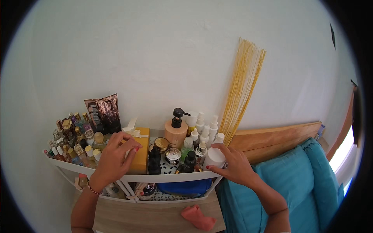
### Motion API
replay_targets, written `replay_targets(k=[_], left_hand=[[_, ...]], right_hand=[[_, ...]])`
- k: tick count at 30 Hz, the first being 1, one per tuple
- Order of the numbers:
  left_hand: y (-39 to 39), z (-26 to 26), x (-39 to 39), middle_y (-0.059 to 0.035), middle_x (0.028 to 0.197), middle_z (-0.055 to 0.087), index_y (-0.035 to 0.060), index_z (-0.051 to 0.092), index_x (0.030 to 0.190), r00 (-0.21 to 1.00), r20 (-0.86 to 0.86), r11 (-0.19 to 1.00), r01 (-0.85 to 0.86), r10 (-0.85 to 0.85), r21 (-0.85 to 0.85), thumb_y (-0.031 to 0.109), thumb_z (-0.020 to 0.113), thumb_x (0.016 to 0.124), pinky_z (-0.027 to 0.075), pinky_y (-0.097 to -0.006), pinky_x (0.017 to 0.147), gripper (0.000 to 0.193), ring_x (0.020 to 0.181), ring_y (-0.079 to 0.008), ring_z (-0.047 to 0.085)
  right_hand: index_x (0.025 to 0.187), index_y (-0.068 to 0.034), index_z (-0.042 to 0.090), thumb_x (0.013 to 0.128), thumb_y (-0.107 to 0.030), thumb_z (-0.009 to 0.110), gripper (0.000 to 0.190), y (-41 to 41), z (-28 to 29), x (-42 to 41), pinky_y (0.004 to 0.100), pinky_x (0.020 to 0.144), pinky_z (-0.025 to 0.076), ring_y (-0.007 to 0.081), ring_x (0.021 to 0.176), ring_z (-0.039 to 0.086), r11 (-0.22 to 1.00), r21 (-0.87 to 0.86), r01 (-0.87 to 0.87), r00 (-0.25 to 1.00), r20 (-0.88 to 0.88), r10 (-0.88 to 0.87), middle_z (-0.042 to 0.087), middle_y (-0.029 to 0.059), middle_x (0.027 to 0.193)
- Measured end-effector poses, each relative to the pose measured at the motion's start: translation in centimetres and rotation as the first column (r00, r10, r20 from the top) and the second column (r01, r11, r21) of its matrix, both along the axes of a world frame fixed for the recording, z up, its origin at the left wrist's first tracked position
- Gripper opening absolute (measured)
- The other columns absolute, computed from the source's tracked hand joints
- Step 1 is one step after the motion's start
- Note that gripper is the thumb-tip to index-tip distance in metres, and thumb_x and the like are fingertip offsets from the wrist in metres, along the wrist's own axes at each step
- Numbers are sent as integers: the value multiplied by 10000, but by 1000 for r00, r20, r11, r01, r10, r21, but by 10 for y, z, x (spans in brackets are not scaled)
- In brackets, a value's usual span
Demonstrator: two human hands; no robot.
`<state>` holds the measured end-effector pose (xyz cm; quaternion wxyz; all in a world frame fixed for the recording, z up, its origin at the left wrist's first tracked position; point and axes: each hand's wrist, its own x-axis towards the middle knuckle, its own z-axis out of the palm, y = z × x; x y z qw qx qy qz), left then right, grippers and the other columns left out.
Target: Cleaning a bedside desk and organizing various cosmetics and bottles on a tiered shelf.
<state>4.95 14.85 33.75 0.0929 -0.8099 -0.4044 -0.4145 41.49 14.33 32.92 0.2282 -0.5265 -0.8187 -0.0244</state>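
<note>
My right hand (233,164) has its thumb and fingers around a white round-lidded container (215,156) at the right end of the white shelf's top tier (172,177). My left hand (116,154) hovers in front of a yellow gift box with a white ribbon (144,151), fingers bent and holding nothing. Between the hands stand a peach pump bottle with a black pump (175,132), a gold-lidded jar (161,144), a silver-lidded jar (172,156), a black bottle (190,163), a green bottle (186,148) and several white spray and dropper bottles (205,134).
Perfume bottles (78,145) and two dark tubes (109,113) crowd the left side. A blue pouch (186,188) lies on the lower tier, a coral cloth (199,217) on the wooden surface (140,217) below. Yellow sticks (242,90) lean on the wall; teal cushions (285,174) lie right.
</note>
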Motion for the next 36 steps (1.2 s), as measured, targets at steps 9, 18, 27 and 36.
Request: replay_targets(k=[9,18,27,36], left_hand=[[61,61,-16,-118,1004,607,41,678,1057,972,-145,976,163,-184,-146,102,546,973,485,-403,882,168,953,-288,593],[123,22,-8,-120,1058,636,33,706,1027,828,-429,889,168,-362,-426,235,615,953,502,-414,908,233,1017,-313,616],[118,14,-11,-120,1051,624,39,709,1020,862,-401,913,153,-311,-378,267,588,963,516,-425,886,264,997,-312,626],[120,-7,-9,-101,1036,596,59,694,994,850,-469,968,170,-239,-184,239,563,970,534,-412,852,224,961,-295,628]], right_hand=[[1330,-92,532,808,-330,782,626,-16,21,-9,448,954,468,374,1068,633,985,167,39,975,-224,-1,652,205,1163],[1332,-63,534,794,-244,812,633,-35,32,-21,418,961,493,332,1108,640,960,239,144,928,-368,-48,647,191,1187],[1346,-67,522,818,-268,791,625,-34,28,-25,406,897,519,319,1105,634,974,122,189,913,-387,-128,636,184,1212],[1361,-129,500,854,-346,748,605,-15,16,-31,420,883,513,353,1104,612,992,65,110,940,-331,-82,610,188,1251]])
